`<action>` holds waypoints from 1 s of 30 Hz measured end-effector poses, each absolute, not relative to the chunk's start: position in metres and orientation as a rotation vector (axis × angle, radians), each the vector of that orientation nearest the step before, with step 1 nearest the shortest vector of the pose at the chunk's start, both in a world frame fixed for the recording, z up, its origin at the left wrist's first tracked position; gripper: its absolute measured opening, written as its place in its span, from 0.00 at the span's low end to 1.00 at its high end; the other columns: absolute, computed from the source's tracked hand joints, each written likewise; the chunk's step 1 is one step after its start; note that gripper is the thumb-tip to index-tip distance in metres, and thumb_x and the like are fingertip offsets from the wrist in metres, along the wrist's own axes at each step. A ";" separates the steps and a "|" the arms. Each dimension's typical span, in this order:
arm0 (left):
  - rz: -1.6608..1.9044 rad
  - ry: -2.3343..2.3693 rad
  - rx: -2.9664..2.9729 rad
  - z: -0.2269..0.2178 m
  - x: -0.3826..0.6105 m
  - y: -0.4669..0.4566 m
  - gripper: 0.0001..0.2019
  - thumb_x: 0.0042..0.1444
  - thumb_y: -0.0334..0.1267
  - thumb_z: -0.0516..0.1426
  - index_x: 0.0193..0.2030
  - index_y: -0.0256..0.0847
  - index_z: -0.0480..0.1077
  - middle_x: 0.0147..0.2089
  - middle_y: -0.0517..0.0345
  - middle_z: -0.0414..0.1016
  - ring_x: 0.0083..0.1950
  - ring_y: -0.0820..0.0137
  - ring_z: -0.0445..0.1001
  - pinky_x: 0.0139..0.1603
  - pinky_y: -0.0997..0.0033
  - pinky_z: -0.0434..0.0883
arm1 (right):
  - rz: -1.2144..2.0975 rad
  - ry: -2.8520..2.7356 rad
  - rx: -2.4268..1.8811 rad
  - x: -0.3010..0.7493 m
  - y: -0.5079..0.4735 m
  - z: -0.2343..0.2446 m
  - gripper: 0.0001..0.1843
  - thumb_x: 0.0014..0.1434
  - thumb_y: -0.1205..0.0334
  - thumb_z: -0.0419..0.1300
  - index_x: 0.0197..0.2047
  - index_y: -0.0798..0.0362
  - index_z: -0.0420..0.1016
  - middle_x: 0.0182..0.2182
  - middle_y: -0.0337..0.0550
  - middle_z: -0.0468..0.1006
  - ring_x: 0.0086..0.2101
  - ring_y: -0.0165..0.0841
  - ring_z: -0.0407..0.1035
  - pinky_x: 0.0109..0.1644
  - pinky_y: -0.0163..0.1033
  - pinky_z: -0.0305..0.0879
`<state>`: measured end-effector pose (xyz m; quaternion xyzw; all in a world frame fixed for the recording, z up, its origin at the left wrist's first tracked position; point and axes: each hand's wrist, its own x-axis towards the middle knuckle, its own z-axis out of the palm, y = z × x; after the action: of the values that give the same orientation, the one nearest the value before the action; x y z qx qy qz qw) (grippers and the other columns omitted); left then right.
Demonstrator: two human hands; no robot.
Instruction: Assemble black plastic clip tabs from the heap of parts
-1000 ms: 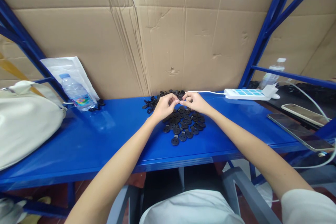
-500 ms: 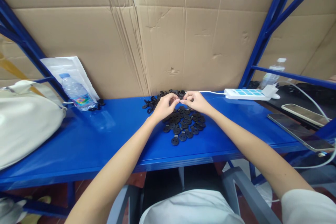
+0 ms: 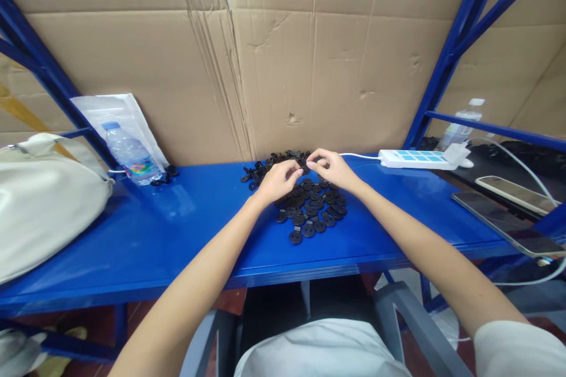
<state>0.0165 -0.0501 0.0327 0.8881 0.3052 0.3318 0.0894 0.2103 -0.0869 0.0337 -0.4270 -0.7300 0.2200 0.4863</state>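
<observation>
Pinched shut at the fingertips, left hand (image 3: 276, 179) and right hand (image 3: 332, 168) almost tip to tip, thumbs pressed to forefingers, remaining fingers curled. Poised just above the far edge of a cluster of black discs (image 3: 313, 212). Contents of either pinch too small to make out against the dark parts behind. Discs lying flat and packed side by side on the blue shelf (image 3: 186, 235), at its middle, between the two bare forearms, one disc (image 3: 295, 237) a little apart at the near edge. Behind the left hand, a looser heap (image 3: 264, 165) of the same black parts, close to the creased cardboard (image 3: 318, 59) lining the back. Far to the left, a water bottle (image 3: 131, 156) leaning against a clear plastic pouch (image 3: 115, 113), a few stray black parts just beside its base, and a cream bag (image 3: 44, 200) slumped over the shelf's left end. To the right of the hands, well apart from them, a white power strip (image 3: 418, 158) with its cord trailing toward the heap. Further right, beyond a blue upright, two phones (image 3: 504, 221) face up on a dark surface, with a second bottle (image 3: 462, 123) standing behind. Below the shelf edge, a grey chair (image 3: 398, 306) and pale sleeves.
</observation>
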 end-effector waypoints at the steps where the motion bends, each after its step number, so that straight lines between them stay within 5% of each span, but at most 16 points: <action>1: 0.997 0.919 2.636 0.032 0.016 -0.050 0.12 0.63 0.43 0.51 0.35 0.38 0.69 0.30 0.60 0.71 0.30 0.73 0.66 0.32 0.74 0.60 | 0.494 -1.800 -1.059 0.211 -0.086 0.033 0.12 0.57 0.52 0.57 0.35 0.54 0.68 0.13 0.28 0.60 0.16 0.24 0.52 0.23 0.31 0.51; 17: 0.994 0.954 2.598 0.032 0.017 -0.050 0.15 0.61 0.49 0.53 0.33 0.38 0.65 0.29 0.60 0.69 0.29 0.73 0.66 0.31 0.74 0.61 | 0.514 -1.816 -1.120 0.211 -0.088 0.037 0.14 0.56 0.52 0.56 0.34 0.56 0.71 0.15 0.32 0.63 0.17 0.25 0.55 0.25 0.32 0.52; 30: 1.080 0.835 2.554 0.034 0.019 -0.053 0.12 0.63 0.44 0.51 0.32 0.38 0.63 0.27 0.62 0.65 0.28 0.75 0.62 0.32 0.75 0.61 | 0.656 -1.927 -1.141 0.209 -0.090 0.034 0.16 0.56 0.48 0.57 0.30 0.54 0.67 0.14 0.30 0.60 0.17 0.26 0.58 0.23 0.32 0.55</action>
<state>0.0190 -0.0529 0.0341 0.8753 0.2862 0.3702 0.1222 0.2091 -0.0896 0.0343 -0.4497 -0.7593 0.2586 0.3929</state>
